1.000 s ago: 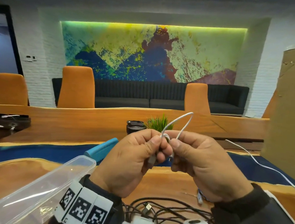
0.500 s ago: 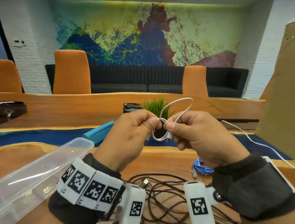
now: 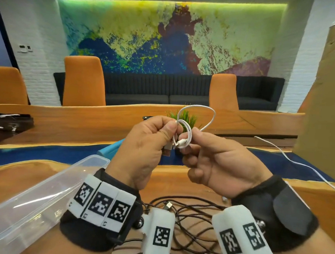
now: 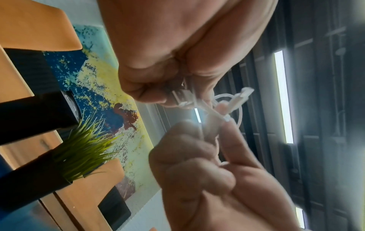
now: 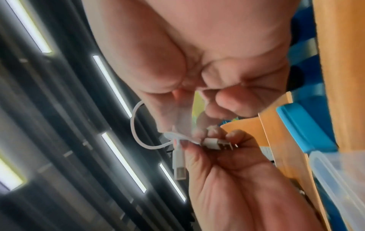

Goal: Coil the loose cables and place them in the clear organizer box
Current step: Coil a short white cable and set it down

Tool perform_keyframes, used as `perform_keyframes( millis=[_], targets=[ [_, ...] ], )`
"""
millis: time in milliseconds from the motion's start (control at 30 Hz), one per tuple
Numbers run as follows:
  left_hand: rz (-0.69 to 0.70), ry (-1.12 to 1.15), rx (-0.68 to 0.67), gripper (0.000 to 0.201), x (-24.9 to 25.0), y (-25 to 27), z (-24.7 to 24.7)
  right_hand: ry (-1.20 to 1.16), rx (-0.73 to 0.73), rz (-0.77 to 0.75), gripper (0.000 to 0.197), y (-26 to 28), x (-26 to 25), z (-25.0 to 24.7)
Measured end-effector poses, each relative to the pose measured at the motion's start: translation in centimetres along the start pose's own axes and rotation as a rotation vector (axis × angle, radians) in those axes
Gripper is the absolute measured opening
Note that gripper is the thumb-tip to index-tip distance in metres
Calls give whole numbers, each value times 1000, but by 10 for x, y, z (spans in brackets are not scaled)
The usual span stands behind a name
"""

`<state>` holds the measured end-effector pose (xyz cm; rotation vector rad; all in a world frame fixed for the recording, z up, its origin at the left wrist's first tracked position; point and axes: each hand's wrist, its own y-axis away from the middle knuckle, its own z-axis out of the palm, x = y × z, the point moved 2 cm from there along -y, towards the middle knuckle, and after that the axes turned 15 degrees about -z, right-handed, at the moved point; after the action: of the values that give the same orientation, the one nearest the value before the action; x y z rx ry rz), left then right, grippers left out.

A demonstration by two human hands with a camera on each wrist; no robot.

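A short white USB cable (image 3: 205, 109) is held up between both hands above the table, bent into one large loop and a smaller one. My left hand (image 3: 171, 134) pinches it at the crossing, and one plug hangs below its fingers. My right hand (image 3: 189, 139) pinches the small loop beside the other plug. In the right wrist view the white cable (image 5: 134, 125) arcs out to the left, and its USB plug (image 5: 178, 165) points down. The left wrist view shows the white cable (image 4: 240, 112) blurred between the fingertips. The clear organizer box (image 3: 44, 198) lies open at the lower left.
A tangle of dark cables (image 3: 187, 214) lies on the wooden table under my wrists. Another white cable (image 3: 295, 163) trails off to the right, past a cardboard sheet (image 3: 327, 95). A blue lid (image 3: 108, 149) sits behind the box, and a small green plant (image 3: 184, 118) stands behind my hands.
The single tall loop has been folded into a large loop plus a small one. My hands stay close together and have shifted slightly in the view.
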<state>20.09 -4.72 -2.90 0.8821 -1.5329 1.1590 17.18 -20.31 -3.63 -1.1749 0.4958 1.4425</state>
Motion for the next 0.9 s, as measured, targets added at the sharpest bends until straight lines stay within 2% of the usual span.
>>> perform_keyframes(
  millis=[100, 167, 233, 300, 367, 400, 467, 533, 600, 700, 767, 833, 900],
  targets=[
    [56, -89, 28, 25, 2, 3, 2, 20, -103, 33, 25, 5, 0, 6],
    [91, -178, 89, 24, 3, 3, 1, 169, -48, -12, 16, 5, -3, 7],
    [89, -206, 153, 25, 4, 3, -6, 314, 27, -65, 24, 4, -10, 1],
    [49, -173, 233, 27, 6, 0, -18, 633, 91, -143, 24, 5, -21, -8],
    [-16, -138, 259, 28, 10, -1, -31, 1122, 170, -259, 13, 7, -34, -19],
    [-59, -106, 220, 26, 11, -1, -35, 1319, 210, -323, 12, 6, -40, -25],
    [-154, 6, 73, 21, 12, 0, -38, 1539, 309, -431, 14, 5, -47, -34],
    [-204, 125, -70, 20, 12, 2, -36, 1637, 399, -522, 14, 2, -50, -42],
    [-216, 212, -156, 18, 12, 3, -32, 1714, 421, -564, 14, -1, -48, -48],
    [-221, 290, -209, 16, 14, 4, -31, 1807, 374, -510, 15, -3, -39, -48],
    [-218, 259, -186, 14, 15, 4, -33, 1790, 327, -433, 13, -4, -33, -44],
    [-200, 167, -139, 13, 14, 5, -33, 1505, 330, -438, 12, -4, -30, -38],
    [-171, 93, -106, 17, 13, 5, -31, 978, 377, -445, 11, -3, -27, -27]
  ],
)
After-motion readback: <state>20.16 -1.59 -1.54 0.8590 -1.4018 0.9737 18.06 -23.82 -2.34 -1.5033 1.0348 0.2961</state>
